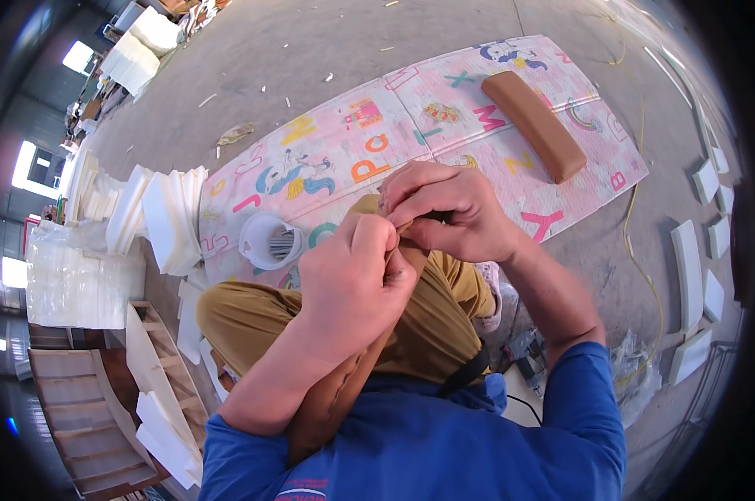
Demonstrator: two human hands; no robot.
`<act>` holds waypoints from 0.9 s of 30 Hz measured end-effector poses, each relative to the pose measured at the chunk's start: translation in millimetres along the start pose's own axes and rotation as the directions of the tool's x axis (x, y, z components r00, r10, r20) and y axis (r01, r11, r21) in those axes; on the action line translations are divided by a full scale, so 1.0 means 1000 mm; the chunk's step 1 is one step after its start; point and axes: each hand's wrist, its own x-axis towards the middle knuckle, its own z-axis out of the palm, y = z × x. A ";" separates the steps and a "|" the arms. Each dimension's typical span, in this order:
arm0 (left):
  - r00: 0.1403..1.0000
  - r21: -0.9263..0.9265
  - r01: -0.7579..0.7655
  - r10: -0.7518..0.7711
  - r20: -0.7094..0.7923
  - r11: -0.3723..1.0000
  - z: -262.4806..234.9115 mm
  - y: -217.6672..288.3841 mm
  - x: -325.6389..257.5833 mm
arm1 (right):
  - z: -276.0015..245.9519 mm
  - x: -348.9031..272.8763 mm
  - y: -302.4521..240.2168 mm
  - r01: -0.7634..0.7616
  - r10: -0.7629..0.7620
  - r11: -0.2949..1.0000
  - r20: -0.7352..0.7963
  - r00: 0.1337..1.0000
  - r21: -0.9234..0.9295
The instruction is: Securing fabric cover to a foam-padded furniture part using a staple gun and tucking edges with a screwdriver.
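A long brown padded piece with a leather-like cover [350, 382] lies across my lap and up against my body, with a dark open seam along its length. My left hand [348, 275] is closed in a fist-like pinch at its far end. Opposite it, my right hand [457, 209] pinches the cover's edge, fingertips almost meeting those of the left. Whatever small part lies between the fingertips is hidden. Just beyond my left knee, a white bucket [259, 242] holds several thin grey strips. A similar brown padded piece [537, 125] rests on the mat at the far right.
A pink play mat [377, 113] with letters and cartoon figures covers the floor ahead. White foam pieces [170, 219] and wooden frames [93, 417] are at the left. At the right are a power tool [523, 355], clear plastic [636, 376], a yellow cord [648, 267] and white blocks [688, 271].
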 end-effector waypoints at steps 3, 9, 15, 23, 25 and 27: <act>0.983 -0.129 0.137 -0.119 0.138 0.982 -0.006 0.004 -0.001 | 0.003 -0.008 0.015 0.021 -0.008 0.986 -0.079 0.997 0.165; 0.948 -0.500 0.255 -0.112 0.297 0.827 -0.011 -0.033 -0.008 | 0.006 -0.011 0.027 0.054 -0.019 0.938 -0.105 0.994 0.342; 0.896 -0.328 0.190 -0.027 0.444 0.926 0.007 -0.020 -0.007 | 0.008 -0.017 0.040 0.142 -0.087 0.916 -0.160 0.983 0.376; 0.969 -0.136 0.150 -0.119 0.217 0.979 -0.024 -0.015 -0.012 | 0.009 0.001 0.038 0.041 -0.017 0.970 -0.104 0.994 0.240; 0.976 -0.202 0.205 -0.184 0.116 0.958 -0.026 -0.014 -0.009 | 0.013 0.015 0.036 0.004 0.011 0.980 -0.074 0.997 0.200; 0.964 -0.215 0.263 -0.247 0.100 0.940 -0.025 -0.026 -0.005 | 0.018 0.028 0.036 -0.030 0.040 0.980 -0.048 0.998 0.198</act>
